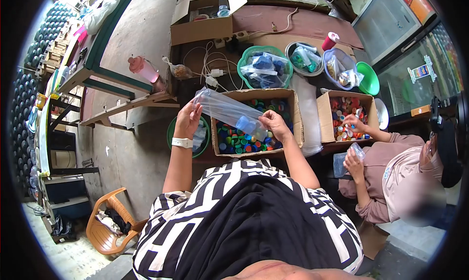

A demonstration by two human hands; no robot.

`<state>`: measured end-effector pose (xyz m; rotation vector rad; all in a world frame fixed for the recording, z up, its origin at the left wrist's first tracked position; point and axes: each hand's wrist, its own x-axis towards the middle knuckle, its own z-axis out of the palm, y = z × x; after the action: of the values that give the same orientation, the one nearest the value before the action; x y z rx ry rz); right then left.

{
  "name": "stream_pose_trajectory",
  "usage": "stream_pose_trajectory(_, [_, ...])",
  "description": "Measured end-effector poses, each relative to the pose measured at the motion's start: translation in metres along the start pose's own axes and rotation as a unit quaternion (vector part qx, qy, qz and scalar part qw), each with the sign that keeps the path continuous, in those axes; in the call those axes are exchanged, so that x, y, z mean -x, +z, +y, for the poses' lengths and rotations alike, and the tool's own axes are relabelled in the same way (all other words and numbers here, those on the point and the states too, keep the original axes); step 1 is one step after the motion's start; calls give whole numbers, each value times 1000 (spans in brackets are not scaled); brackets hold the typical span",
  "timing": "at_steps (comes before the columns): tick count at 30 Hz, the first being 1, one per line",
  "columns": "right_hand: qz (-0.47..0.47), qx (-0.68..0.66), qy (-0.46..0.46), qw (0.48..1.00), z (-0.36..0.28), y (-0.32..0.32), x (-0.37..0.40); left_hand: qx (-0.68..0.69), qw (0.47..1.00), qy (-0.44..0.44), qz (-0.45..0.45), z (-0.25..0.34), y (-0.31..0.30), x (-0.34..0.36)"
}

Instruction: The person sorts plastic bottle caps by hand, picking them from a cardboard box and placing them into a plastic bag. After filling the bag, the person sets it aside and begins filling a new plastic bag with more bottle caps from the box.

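A long clear plastic bag [222,106] is stretched between my two hands, with a few light blue caps [245,123] near its right end. My left hand [188,119], with a white watch on the wrist, pinches the bag's upper left end. The other end is gripped by the fingers of my right hand [275,125]. Both hands are over a cardboard box [296,118] full of colourful bottle caps [238,142]. Behind the box, a green basin [241,67] holds bags of dark blue caps [264,63].
To the right, a co-worker [386,170] reaches into a smaller box [324,109] of red, orange and white caps. A green tub [170,133] stands left of my box. More bowls, cables, an open carton [202,32] and a plastic chair [100,226] are around.
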<state>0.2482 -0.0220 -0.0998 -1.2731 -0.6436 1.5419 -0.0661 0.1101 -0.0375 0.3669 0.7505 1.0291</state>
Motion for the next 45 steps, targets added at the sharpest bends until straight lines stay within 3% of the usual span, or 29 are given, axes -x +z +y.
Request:
stream_pose_trajectory(2, [16, 29, -3, 999, -1, -7, 0, 33, 998, -1, 49, -6, -6, 1])
stream_pose_trajectory(5, [24, 32, 18, 999, 6, -17, -8, 20, 999, -24, 26, -11, -10, 6])
stream_pose_trajectory(7, [109, 109, -59, 986, 18, -22, -15, -41, 999, -22, 12, -18, -14, 2])
stream_pose_trajectory(8, [108, 108, -57, 987, 23, -26, -19, -41, 999, -22, 14, -22, -17, 2])
stream_pose_trajectory(10, [170, 323, -132, 922, 26, -34, -24, -127, 991, 3, 31, -32, -14, 7])
stream_pose_trajectory(15, [169, 356, -106, 913, 35, -38, -25, -154, 987, 34, 15, -37, -6, 19])
stream_pose_trajectory(22, [53, 471, -99, 875, 41, 17, -13, -190, 980, 56, -15, -10, 59, 54])
stream_pose_trajectory(24, [-29, 484, -138, 864, 55, 35, -15, -283, 952, 99, -57, -4, 76, 64])
stream_pose_trajectory(28, [-220, 554, -172, 784, 75, 81, -19, -281, 953, 99, -61, 0, 78, 71])
stream_pose_trajectory(31, [-258, 544, -247, 759, 92, 106, -19, -288, 952, 99, -43, -3, 69, 73])
stream_pose_trajectory(33, [-255, 646, -268, 668, 99, 117, -21, -291, 950, 106, -34, -6, 68, 79])
stream_pose_trajectory(37, [-250, 691, -304, 606, 110, 115, -32, -298, 947, 120, -28, -10, 67, 88])
stream_pose_trajectory(41, [-239, 691, -303, 611, 112, 110, -35, -302, 945, 124, -22, -14, 62, 93])
stream_pose_trajectory(43, [-241, 638, -271, 680, 99, 106, -28, -304, 944, 123, -21, -14, 63, 92])
stream_pose_trajectory(44, [-239, 639, -271, 679, 91, 102, -26, -302, 945, 123, -23, -15, 63, 91])
stream_pose_trajectory(45, [-234, 583, -242, 740, 83, 95, -24, -299, 946, 121, -25, -15, 64, 90])
